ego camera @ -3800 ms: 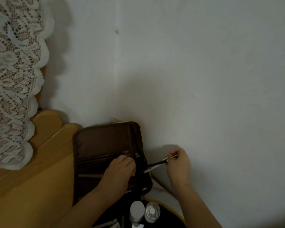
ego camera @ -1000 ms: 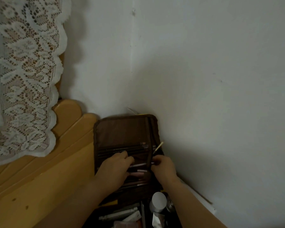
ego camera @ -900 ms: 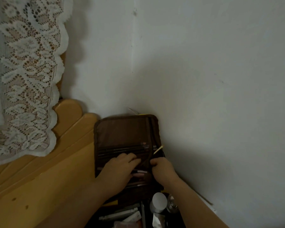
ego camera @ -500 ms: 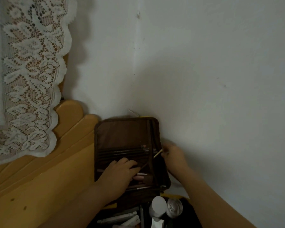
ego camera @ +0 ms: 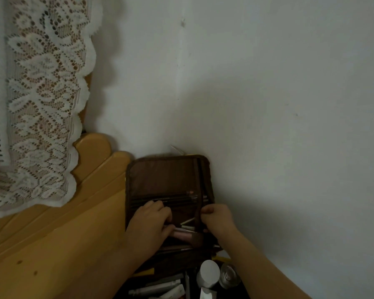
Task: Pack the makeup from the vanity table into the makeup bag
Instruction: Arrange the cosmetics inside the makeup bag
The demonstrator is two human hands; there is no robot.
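**Both hands at the open bag**

The brown bag (ego camera: pixel 168 180) stands open against the white wall (ego camera: pixel 268 104), its lid flap upright, brushes (ego camera: pixel 173 200) tucked in a row across the flap. The left hand (ego camera: pixel 151 223) lies on the flap's lower pockets, fingers curled over the brush handles there; whether it actually grips one I cannot tell. The right hand (ego camera: pixel 217 219) is close beside it, fingers curled at the bag's right edge, seemingly pinching the strap (ego camera: pixel 198 212) that runs down there. A pink brush (ego camera: pixel 184 235) lies between the two hands. Lower down, in the bag's dark base, sit a white jar (ego camera: pixel 207 274), a clear jar (ego camera: pixel 229 276) just beside it, and some tubes (ego camera: pixel 158 288). To the left, a wooden frame (ego camera: pixel 52 244) with lace (ego camera: pixel 37 104) hanging over it.
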